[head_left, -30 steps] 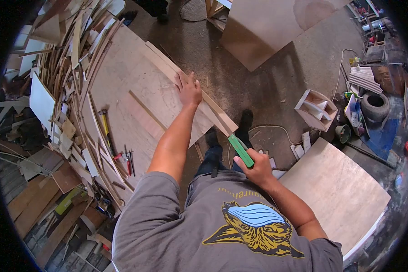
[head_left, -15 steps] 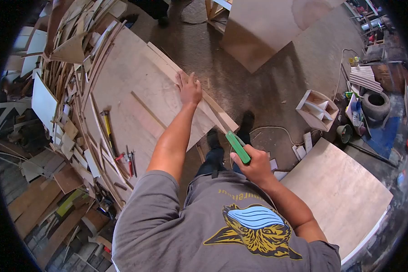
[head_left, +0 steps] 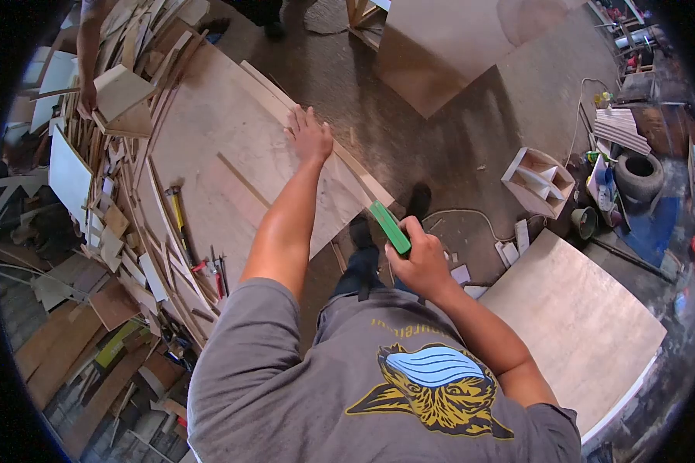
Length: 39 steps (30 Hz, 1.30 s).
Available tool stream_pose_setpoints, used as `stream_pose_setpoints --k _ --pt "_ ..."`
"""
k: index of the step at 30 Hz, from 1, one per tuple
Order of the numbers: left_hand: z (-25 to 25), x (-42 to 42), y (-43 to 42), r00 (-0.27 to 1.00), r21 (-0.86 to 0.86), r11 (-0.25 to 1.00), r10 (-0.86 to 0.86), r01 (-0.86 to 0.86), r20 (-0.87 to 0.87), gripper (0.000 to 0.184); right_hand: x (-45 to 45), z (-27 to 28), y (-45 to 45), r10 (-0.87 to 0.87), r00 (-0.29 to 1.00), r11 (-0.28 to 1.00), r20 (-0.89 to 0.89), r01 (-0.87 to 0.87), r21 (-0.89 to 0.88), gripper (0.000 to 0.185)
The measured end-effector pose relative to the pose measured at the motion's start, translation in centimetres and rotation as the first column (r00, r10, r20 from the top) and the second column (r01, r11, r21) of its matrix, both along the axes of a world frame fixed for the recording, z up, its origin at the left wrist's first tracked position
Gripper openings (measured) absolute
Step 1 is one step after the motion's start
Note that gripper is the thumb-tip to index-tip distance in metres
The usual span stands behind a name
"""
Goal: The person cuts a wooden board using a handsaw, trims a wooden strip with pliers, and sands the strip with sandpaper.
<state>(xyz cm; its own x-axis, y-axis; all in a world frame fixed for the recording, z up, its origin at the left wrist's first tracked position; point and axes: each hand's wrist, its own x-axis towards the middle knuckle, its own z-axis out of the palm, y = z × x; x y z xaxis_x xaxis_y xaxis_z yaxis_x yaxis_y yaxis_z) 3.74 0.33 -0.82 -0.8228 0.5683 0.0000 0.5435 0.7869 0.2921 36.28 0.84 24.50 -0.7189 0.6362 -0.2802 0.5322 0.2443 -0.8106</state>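
My left hand (head_left: 310, 137) lies palm down with fingers spread on a long pale wooden strip (head_left: 269, 94) along the edge of a plywood board (head_left: 201, 123). Wrapped round a green handle (head_left: 391, 228) is my right hand (head_left: 423, 258), just beyond the board's near corner. The handle's upper end meets the near end of the strip; any blade there is too thin to make out. A thin loose stick (head_left: 243, 179) rests on the board, left of my left forearm.
A hammer (head_left: 179, 216) and pliers (head_left: 218, 276) lie on the board's left side. Wood scraps (head_left: 127, 255) pile up farther left, where another person's hand (head_left: 87, 100) holds a wooden piece (head_left: 122, 94). A wooden box (head_left: 538, 183) and a plywood sheet (head_left: 575, 324) stand at the right.
The green handle and my right hand have moved up and left. My left hand has shifted slightly up-left, its fingers more spread. Another person's arm has appeared at the upper left.
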Motion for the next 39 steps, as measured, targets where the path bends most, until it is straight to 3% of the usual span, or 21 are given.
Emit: stream_pose_setpoints --k 3,6,12,15,18,24,30,35,38,39 --pt "-0.8 0.3 0.2 0.999 0.001 1.000 0.017 -0.017 -0.049 0.065 0.6 -0.3 0.7 0.040 0.995 0.997 -0.093 -0.034 0.064 0.028" --pt "-1.4 1.1 0.8 0.996 0.084 0.993 0.081 -0.077 -0.044 0.065 1.0 0.2 1.5 0.049 0.996 0.994 -0.073 -0.042 0.102 0.031" --pt "-1.4 1.2 0.8 0.994 0.086 0.993 0.090 -0.085 -0.058 0.060 1.1 -0.3 2.3 0.016 0.999 0.995 -0.033 -0.013 0.095 0.029" --pt "0.4 0.9 0.9 0.996 0.008 0.996 0.083 -0.083 0.017 0.058 1.2 -1.1 2.5 0.059 0.998 0.987 -0.017 -0.056 0.148 0.028" --pt "-0.3 0.4 0.9 0.995 0.021 0.998 0.060 -0.058 -0.083 0.056 0.9 -1.5 2.9 0.057 0.998 0.987 -0.040 -0.051 0.154 0.023" --pt "0.6 0.3 1.0 0.994 0.010 0.994 0.111 -0.111 0.004 0.054 1.8 -2.9 3.4 0.079 0.996 0.996 -0.032 -0.077 0.047 0.027" --pt "0.0 0.9 0.9 0.995 -0.033 0.995 0.094 -0.095 -0.028 0.055 4.7 1.2 3.6 0.049 0.999 0.998 0.023 -0.050 0.028 0.025" --pt "-0.2 -1.6 1.4 0.995 -0.010 0.996 0.086 -0.086 -0.047 0.054 4.1 0.9 4.4 0.091 0.995 0.995 -0.044 -0.089 0.052 0.026" --pt "-0.4 -4.2 1.5 0.996 -0.057 0.998 0.022 -0.028 -0.091 0.053 1.7 0.3 4.6 0.045 0.998 0.998 -0.032 -0.046 -0.040 0.026" --pt "-0.4 -5.1 1.6 0.993 -0.074 0.997 0.003 -0.011 -0.116 0.053 1.1 0.4 4.4 0.044 0.998 0.997 -0.040 -0.047 -0.065 0.018"
